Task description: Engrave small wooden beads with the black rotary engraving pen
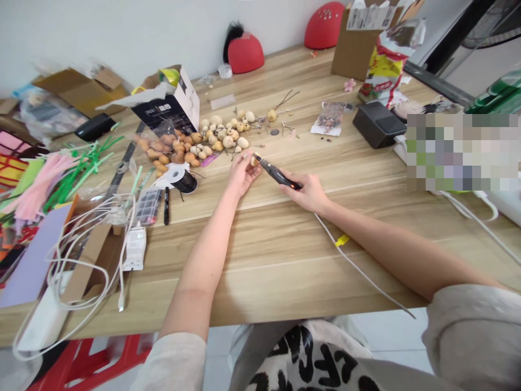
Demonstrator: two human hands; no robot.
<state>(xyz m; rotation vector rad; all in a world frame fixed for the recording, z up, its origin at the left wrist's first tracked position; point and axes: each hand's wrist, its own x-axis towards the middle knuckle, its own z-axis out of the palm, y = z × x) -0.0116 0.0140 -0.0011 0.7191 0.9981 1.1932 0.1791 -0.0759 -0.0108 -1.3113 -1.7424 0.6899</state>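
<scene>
My right hand [307, 193] grips a black pen-shaped power tool [279, 175] with a red lit display; a white cable [345, 255] trails from its rear toward the table's front edge. The tool's tip points left and meets, or nearly meets, a small pale gourd [255, 159] pinched in the fingers of my left hand [243, 174]. Fingers partly hide this gourd, and I cannot make out its worked spot. Just beyond my left hand lies a pile of small cream gourds [228, 133], with browner ones [173, 146] to its left.
Left of my arm are a spool of black cord [185, 180], a black marker [166, 206], a compartment box [148, 206] and coiled white cable [93, 260]. A black block-shaped device [378, 125] and a bag of small pieces [328, 118] stand at right. Red domes [246, 53] sit by the wall.
</scene>
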